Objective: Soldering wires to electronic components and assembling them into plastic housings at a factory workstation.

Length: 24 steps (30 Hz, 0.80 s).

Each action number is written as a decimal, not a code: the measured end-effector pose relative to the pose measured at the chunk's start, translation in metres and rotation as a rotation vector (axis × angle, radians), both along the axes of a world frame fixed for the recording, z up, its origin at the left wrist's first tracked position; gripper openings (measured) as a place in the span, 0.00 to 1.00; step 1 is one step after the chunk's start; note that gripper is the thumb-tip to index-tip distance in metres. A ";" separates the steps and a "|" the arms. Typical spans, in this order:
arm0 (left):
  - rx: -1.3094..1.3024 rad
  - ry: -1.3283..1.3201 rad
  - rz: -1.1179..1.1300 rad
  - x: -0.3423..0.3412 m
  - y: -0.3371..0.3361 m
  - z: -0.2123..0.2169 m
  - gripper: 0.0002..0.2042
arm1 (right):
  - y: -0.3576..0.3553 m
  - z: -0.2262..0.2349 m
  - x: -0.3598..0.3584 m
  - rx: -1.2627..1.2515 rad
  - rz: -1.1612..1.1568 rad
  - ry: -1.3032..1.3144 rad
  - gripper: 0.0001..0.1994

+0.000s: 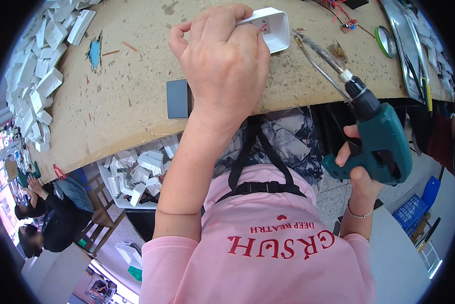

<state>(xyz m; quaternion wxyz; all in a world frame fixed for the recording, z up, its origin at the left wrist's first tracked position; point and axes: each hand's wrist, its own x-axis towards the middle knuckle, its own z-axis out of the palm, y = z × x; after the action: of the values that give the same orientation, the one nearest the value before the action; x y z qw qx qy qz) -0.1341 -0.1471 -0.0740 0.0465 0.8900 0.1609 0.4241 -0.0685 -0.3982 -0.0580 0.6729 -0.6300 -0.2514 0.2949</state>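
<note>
My left hand (222,58) is closed around a white plastic housing (279,38), tilted so that its open side faces right. Inside the housing a bit of red wire shows; the rest is hidden behind my fingers. Wrapped round the handle of a green soldering gun (384,134) is my right hand (356,159). The gun's metal tip and thin solder-feed tube point up and left, ending just right of the housing, apart from it. Beside my left wrist a dark grey block (177,99) lies on the worn table (131,96).
White housings (47,81) pile up along the table's left edge. A white bin (118,201) of similar parts stands below the front edge. At the back right are red wires with a small circuit board (348,25), a round tin (385,41) and a metal tray (402,50). Another person (60,218) sits at left.
</note>
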 end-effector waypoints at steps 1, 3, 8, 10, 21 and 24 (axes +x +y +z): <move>-0.009 -0.005 -0.004 0.001 0.000 -0.001 0.01 | 0.002 0.000 -0.002 0.000 -0.001 0.000 0.36; -0.011 -0.019 -0.009 0.004 0.000 -0.002 0.01 | 0.007 0.000 -0.005 -0.006 -0.009 -0.018 0.30; -0.033 -0.063 -0.052 0.006 0.005 -0.007 0.01 | 0.013 -0.001 -0.003 -0.096 0.063 -0.045 0.24; -0.042 -0.058 -0.065 0.007 0.003 -0.004 0.02 | 0.014 -0.003 -0.002 -0.122 0.084 -0.050 0.23; 0.065 -0.764 -0.468 0.043 0.024 -0.034 0.05 | 0.016 -0.012 0.000 -0.138 0.089 -0.082 0.17; 0.074 -0.764 -0.460 0.043 0.026 -0.035 0.05 | 0.020 -0.009 0.000 -0.165 0.076 -0.047 0.17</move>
<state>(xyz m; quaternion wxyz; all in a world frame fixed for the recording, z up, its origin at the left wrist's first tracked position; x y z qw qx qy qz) -0.0915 -0.1211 -0.1089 0.1639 0.6830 -0.0854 0.7066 -0.0685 -0.3781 -0.0673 0.6010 -0.6801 -0.2655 0.3252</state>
